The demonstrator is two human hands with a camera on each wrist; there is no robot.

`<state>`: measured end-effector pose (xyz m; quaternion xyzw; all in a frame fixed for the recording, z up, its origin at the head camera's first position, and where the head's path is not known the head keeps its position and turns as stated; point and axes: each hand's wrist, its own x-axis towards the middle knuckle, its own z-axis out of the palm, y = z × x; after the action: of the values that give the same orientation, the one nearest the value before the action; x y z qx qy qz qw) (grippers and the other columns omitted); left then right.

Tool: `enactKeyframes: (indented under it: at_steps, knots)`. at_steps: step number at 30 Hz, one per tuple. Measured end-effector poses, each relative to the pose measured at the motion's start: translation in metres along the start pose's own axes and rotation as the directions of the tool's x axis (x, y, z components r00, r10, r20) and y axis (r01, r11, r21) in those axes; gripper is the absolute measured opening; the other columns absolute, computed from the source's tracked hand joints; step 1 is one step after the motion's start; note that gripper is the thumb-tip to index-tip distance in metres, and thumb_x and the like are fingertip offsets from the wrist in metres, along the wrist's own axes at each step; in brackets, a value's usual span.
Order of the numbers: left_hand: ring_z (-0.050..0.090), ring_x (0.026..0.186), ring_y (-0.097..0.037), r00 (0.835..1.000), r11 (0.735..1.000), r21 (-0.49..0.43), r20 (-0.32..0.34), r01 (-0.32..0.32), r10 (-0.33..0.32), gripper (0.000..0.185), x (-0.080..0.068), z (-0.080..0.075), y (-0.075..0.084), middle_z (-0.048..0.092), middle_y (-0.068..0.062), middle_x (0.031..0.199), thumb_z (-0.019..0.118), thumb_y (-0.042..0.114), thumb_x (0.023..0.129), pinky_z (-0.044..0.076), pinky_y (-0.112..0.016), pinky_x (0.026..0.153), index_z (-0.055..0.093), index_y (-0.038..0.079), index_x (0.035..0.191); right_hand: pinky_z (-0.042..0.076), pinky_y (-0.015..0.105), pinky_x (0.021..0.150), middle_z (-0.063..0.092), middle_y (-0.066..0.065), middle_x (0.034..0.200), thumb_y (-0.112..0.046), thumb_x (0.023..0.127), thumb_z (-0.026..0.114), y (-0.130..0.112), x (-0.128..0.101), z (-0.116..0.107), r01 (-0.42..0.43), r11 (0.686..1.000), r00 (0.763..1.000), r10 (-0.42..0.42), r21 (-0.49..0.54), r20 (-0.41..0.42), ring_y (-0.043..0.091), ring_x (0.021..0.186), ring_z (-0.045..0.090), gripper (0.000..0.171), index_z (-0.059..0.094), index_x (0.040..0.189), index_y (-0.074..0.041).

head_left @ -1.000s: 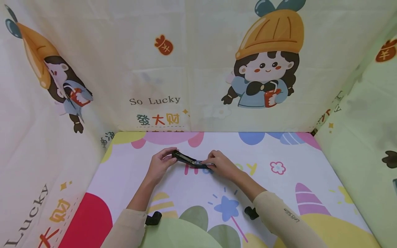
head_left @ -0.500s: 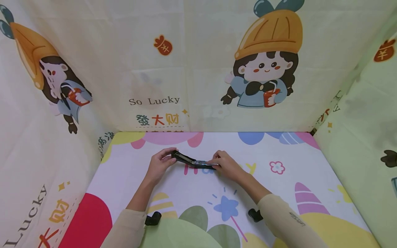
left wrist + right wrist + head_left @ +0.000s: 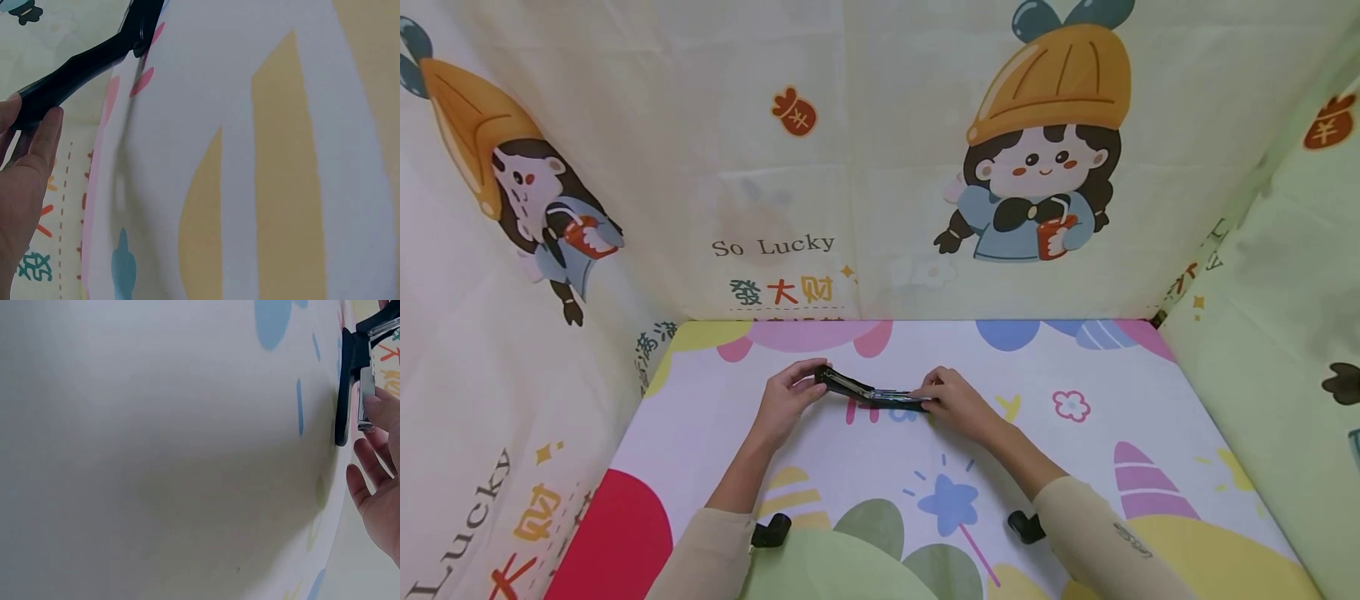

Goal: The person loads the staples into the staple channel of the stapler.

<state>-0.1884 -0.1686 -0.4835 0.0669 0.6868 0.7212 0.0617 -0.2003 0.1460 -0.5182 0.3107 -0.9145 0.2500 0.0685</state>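
White and cartoon-printed, the bench lies beneath a hinged-open black stapler. The left hand pinches its raised end; the right hand, apparently, its silver metal strip.

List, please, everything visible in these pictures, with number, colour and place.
Stapler: 1, black, opened, centre of head view
Metal rail: 1, silver, part of the stapler
Table cover: 1, white with colourful prints, beneath the stapler
Wall cloth: count unclear, cream with prints, behind and at both sides
Wrist devices: 2, black, low in head view
Sleeves: 2, beige, on the arms
Left hand: 1, bare, holding stapler's raised end
Right hand: 1, bare, pinching the rail
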Motion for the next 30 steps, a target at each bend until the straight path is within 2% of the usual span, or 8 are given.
enactKeyframes:
  at_steps: [5,7,11,13,17,22,26,30]
  knots:
    - [0.058,0.105,-0.022,1.0,1.0,0.017,0.0,-0.015,0.015,0.045,0.003,-0.001,-0.008,0.055,-0.017,0.126,0.065,0.001,0.081,0.053,-0.024,0.084,0.053,0.0,0.124,0.047,0.027,0.076,0.056,-0.003,0.1,-0.016,0.082,0.068,0.003,-0.004,-0.002,-0.006,1.0,1.0,0.006,-0.004,-0.014,0.011,0.092,0.049,0.023,0.071,0.102,-0.026]
    - [0.058,0.105,-0.023,1.0,0.999,0.028,-0.001,-0.022,0.022,0.044,0.004,-0.001,-0.01,0.055,-0.016,0.125,0.066,0.003,0.081,0.053,-0.024,0.084,0.054,0.002,0.123,0.049,0.027,0.076,0.056,-0.002,0.101,-0.017,0.082,0.068,0.004,-0.007,-0.005,-0.024,0.999,0.999,0.025,0.027,-0.043,0.011,0.091,0.052,0.023,0.07,0.104,-0.024]
    - [0.058,0.105,-0.025,1.0,0.999,0.03,-0.012,-0.026,0.026,0.042,0.004,0.0,-0.01,0.056,-0.014,0.124,0.067,0.004,0.08,0.054,-0.024,0.083,0.057,0.006,0.12,0.052,0.032,0.076,0.058,-0.001,0.105,-0.02,0.079,0.071,0.008,-0.013,-0.01,-0.108,0.987,0.99,0.117,0.122,-0.077,0.014,0.092,0.057,0.032,0.066,0.111,-0.018]
    - [0.058,0.106,-0.025,1.0,0.999,0.027,-0.016,-0.02,0.021,0.042,0.004,0.0,-0.009,0.057,-0.014,0.124,0.067,0.003,0.079,0.054,-0.024,0.083,0.057,0.006,0.12,0.052,0.033,0.076,0.058,-0.001,0.107,-0.022,0.078,0.073,0.011,-0.017,-0.012,-0.166,0.974,0.982,0.177,0.157,-0.061,0.016,0.094,0.059,0.039,0.064,0.115,-0.016]
    - [0.056,0.108,-0.028,1.0,1.0,0.023,-0.018,0.009,-0.008,0.043,0.004,0.001,-0.005,0.056,-0.014,0.124,0.066,0.001,0.08,0.054,-0.023,0.083,0.057,0.005,0.121,0.049,0.027,0.073,0.06,0.0,0.105,-0.027,0.075,0.075,0.017,-0.021,-0.009,-0.259,0.952,0.966,0.26,0.164,0.018,0.015,0.091,0.058,0.047,0.061,0.118,-0.014]
    - [0.052,0.111,-0.034,0.999,0.999,0.038,-0.002,0.032,-0.032,0.043,0.0,0.005,0.007,0.055,-0.015,0.127,0.064,-0.001,0.081,0.053,-0.021,0.083,0.055,0.004,0.123,0.047,0.024,0.07,0.061,0.001,0.096,-0.029,0.073,0.076,0.019,-0.022,-0.004,-0.277,0.951,0.961,0.271,0.139,0.058,0.012,0.082,0.054,0.043,0.065,0.112,-0.014]
    - [0.05,0.113,-0.035,1.0,0.997,0.072,0.008,0.028,-0.029,0.044,-0.002,0.009,0.015,0.054,-0.014,0.128,0.064,0.002,0.083,0.053,-0.022,0.084,0.053,0.005,0.125,0.045,0.023,0.068,0.058,-0.001,0.09,-0.028,0.073,0.076,0.021,-0.02,0.0,-0.271,0.955,0.962,0.267,0.119,0.052,0.01,0.077,0.049,0.037,0.067,0.107,-0.016]
    - [0.05,0.113,-0.036,1.0,0.996,0.087,0.005,0.019,-0.019,0.044,-0.001,0.013,0.017,0.055,-0.013,0.127,0.064,0.003,0.083,0.053,-0.023,0.085,0.053,0.005,0.125,0.047,0.024,0.07,0.059,-0.002,0.088,-0.024,0.072,0.077,0.021,-0.018,0.004,-0.266,0.956,0.964,0.263,0.125,0.038,0.009,0.078,0.051,0.034,0.068,0.103,-0.014]
